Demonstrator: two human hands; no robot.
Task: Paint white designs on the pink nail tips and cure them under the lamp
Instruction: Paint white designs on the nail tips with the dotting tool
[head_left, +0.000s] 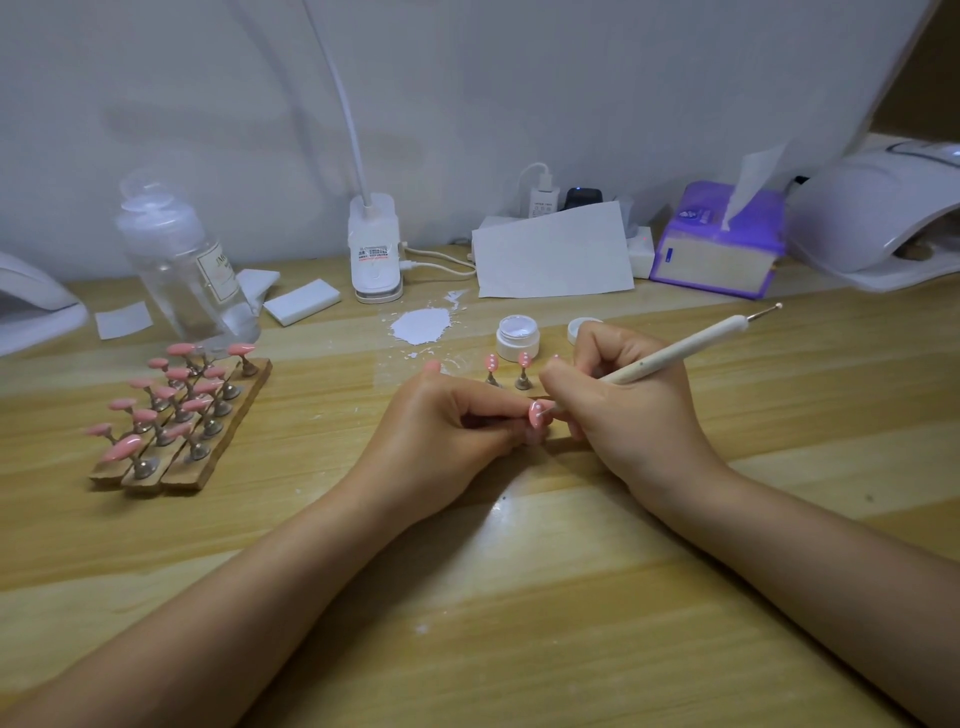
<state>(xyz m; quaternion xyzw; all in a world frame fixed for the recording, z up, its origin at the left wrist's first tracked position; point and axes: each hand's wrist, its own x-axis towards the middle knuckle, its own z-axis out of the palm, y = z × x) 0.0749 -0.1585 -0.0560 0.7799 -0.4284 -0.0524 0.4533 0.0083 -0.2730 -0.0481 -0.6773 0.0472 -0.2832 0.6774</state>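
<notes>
Held tip: a pink nail tip (535, 413) is pinched by the fingertips of the left hand (447, 426), at the centre of the table (467, 597), between both hands.
Left hand: fingers are curled round the tip's stand; the stand itself is hidden by them.
Right hand: the right hand (631, 400) is closed round a dotting pen (675, 351), whose lower end is set against the held tip.
Pen: tilted, its upper metal ball end pointing up and to the right.
Done tips: two dotted tips on stands (508, 370) are placed just behind the hands.
Gel: an open white jar (517, 336) is set behind those tips, its lid (579, 328) beside it and partly hidden by the right hand.
Spare tips: plain pink tips are held on a wooden rack (182, 415), well apart to the left.
Lamp: a curing lamp (878, 218) is placed at the far right.
Other items: a clear bottle (182, 265), a tissue box (719, 244) and a white spill (421, 325) are seen farther back.
</notes>
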